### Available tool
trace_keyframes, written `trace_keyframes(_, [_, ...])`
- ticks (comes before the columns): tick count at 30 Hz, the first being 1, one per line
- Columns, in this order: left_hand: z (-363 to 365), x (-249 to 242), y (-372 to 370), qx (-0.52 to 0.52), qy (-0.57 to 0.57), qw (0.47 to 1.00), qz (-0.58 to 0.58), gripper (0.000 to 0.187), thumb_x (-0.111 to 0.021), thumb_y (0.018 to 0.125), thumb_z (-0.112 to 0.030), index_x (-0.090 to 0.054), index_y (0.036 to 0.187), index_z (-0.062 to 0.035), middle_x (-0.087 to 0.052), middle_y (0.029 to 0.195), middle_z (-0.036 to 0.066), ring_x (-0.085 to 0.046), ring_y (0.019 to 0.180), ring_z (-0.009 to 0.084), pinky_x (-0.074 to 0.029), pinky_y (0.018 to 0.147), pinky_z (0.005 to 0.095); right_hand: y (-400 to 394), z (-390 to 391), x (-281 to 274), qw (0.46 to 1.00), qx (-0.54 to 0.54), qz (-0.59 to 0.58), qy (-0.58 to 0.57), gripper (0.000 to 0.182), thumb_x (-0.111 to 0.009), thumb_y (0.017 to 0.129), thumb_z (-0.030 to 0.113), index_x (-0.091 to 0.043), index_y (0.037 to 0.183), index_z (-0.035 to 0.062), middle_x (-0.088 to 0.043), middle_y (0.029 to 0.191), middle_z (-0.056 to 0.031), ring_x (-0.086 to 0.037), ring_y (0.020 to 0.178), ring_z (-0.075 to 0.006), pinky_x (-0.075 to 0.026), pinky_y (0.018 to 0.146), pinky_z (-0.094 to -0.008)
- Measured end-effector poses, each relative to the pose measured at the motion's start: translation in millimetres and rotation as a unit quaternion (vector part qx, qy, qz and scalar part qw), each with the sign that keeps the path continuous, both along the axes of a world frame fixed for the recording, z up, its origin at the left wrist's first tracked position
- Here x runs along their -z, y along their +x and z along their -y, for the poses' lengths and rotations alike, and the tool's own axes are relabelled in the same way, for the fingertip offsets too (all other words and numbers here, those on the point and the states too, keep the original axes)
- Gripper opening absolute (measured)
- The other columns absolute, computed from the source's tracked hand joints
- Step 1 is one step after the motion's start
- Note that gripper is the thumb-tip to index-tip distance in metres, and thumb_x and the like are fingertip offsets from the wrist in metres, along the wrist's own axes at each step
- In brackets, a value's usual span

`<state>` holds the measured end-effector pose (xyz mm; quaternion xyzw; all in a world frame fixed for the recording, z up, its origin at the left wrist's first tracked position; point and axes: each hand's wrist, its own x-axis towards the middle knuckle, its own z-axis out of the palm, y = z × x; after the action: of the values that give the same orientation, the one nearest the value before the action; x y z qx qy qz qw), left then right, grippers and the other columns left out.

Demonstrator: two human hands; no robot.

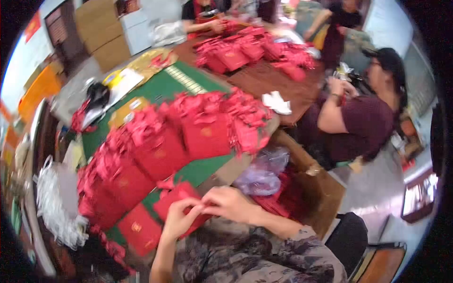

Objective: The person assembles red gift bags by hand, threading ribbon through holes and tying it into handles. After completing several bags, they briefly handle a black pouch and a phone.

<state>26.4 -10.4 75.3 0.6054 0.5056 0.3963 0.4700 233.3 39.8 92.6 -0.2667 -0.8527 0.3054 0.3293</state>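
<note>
In front of my body, my left hand (pixel 181 216) and my right hand (pixel 230 203) meet at the fingertips. Both are closed in a pinch, and whatever is between the fingers is too small or blurred to make out. Behind and below them lies a red bag (pixel 173 197) with a ribbon at its top, partly hidden by my left hand. Flat on the green table to the left is another red bag (pixel 138 228) with a small gold mark. Overlapping stacks of red bags (pixel 160 150) with bunched ribbons curve across the table just beyond my hands.
The green mat (pixel 193 172) shows between the stacks and me. Clear plastic wrap (pixel 262 177) lies in an open carton (pixel 325 200) at right. A person in a dark shirt (pixel 363 122) sits at right; others work around more red bags (pixel 236 56). White cords (pixel 52 207) hang left.
</note>
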Motion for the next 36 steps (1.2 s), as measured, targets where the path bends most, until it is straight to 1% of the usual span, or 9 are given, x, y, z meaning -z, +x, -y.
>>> trace_keyframes(3, [9.5,7.4,3.7,-0.050,-0.023,0.992,0.116,0.013,-0.062,0.097,-0.009,-0.069,0.099,0.0022,-0.070,0.094,0.005,-0.063,0.089,0.0111,-0.051,0.082,0.0267,-4.6,9.3,-11.9,0.961,0.023,-0.083,-0.262,0.032,-0.082,0.081,0.009,-0.066,0.109,0.0020,-0.070,0.095,-0.0054,-0.068,0.086,-0.0111,-0.055,0.076,-0.0276])
trace_keyframes(7, [16.9,12.0,14.0,-0.122,0.000,0.970,0.209,0.013,-0.060,0.098,-0.007,-0.067,0.103,0.0033,-0.071,0.092,0.005,-0.064,0.088,0.0107,-0.052,0.081,0.0263,-12.3,14.8,21.0,0.857,0.036,-0.265,-0.441,0.032,-0.071,0.089,-0.001,-0.060,0.119,-0.0001,-0.068,0.099,-0.0054,-0.066,0.091,-0.0118,-0.052,0.084,-0.0250])
trace_keyframes(9, [19.9,14.2,19.0,-0.139,0.041,0.974,0.176,0.012,-0.061,0.098,-0.007,-0.068,0.103,0.0016,-0.070,0.091,0.004,-0.064,0.087,0.0096,-0.052,0.080,0.0261,-13.4,15.0,27.9,0.866,0.051,-0.214,-0.450,0.025,-0.069,0.092,0.002,-0.061,0.116,-0.0010,-0.067,0.101,-0.0037,-0.063,0.092,-0.0089,-0.052,0.083,-0.0243])
trace_keyframes(16, [28.0,11.6,18.0,-0.180,0.005,0.973,0.142,0.011,-0.064,0.096,-0.006,-0.069,0.103,0.0005,-0.070,0.096,0.004,-0.063,0.091,0.0100,-0.051,0.079,0.0264,-37.3,20.4,16.2,0.901,0.061,-0.239,-0.357,0.012,-0.064,0.095,0.002,-0.064,0.107,-0.0017,-0.065,0.102,-0.0028,-0.059,0.091,-0.0078,-0.048,0.083,-0.0217])
trace_keyframes(19, [29.7,10.0,-9.4,-0.238,0.122,0.961,-0.064,0.013,-0.069,0.089,-0.005,-0.069,0.102,-0.0019,-0.069,0.098,0.012,-0.067,0.095,0.0253,-0.052,0.083,0.0332,-42.1,20.3,5.8,0.899,0.076,-0.236,-0.360,0.011,-0.061,0.096,0.000,-0.065,0.105,-0.0019,-0.064,0.101,-0.0039,-0.059,0.092,-0.0092,-0.048,0.084,-0.0230])
trace_keyframes(23, [29.6,16.9,-53.0,-0.329,0.141,0.885,-0.297,0.024,-0.071,0.083,-0.004,-0.067,0.106,-0.0030,-0.066,0.106,0.013,-0.059,0.102,0.0342,-0.048,0.091,0.0422,-45.2,11.5,10.5,0.951,0.063,-0.144,-0.265,0.016,-0.057,0.096,-0.002,-0.066,0.109,-0.0035,-0.064,0.100,-0.0059,-0.060,0.093,-0.0108,-0.048,0.084,-0.0243])
trace_keyframes(27, [27.5,30.8,-70.4,-0.276,0.123,0.899,-0.319,0.029,-0.073,0.080,-0.006,-0.067,0.108,-0.0024,-0.064,0.107,0.014,-0.058,0.101,0.0354,-0.047,0.090,0.0430,-67.6,6.4,9.1,0.982,0.028,-0.038,-0.184,0.021,-0.060,0.094,-0.001,-0.068,0.113,-0.0012,-0.063,0.096,-0.0070,-0.060,0.091,-0.0136,-0.046,0.082,-0.0236])
trace_keyframes(31, [24.2,37.2,-73.6,-0.246,0.118,0.907,-0.320,0.026,-0.074,0.079,-0.007,-0.069,0.104,-0.0026,-0.063,0.100,0.015,-0.057,0.097,0.0345,-0.048,0.086,0.0430,-98.5,6.8,38.7,0.979,0.055,-0.031,-0.195,0.011,-0.066,0.092,0.004,-0.068,0.102,-0.0009,-0.067,0.090,-0.0099,-0.065,0.083,-0.0169,-0.050,0.074,-0.0293])
trace_keyframes(36, [23.0,29.3,-73.3,-0.251,0.130,0.911,-0.301,0.022,-0.074,0.077,-0.005,-0.069,0.099,-0.0032,-0.062,0.095,0.014,-0.057,0.093,0.0340,-0.047,0.084,0.0427,-115.1,2.4,55.1,0.993,0.082,0.032,-0.073,0.012,-0.071,0.086,0.007,-0.068,0.096,0.0015,-0.069,0.088,-0.0116,-0.068,0.077,-0.0223,-0.052,0.069,-0.0330])
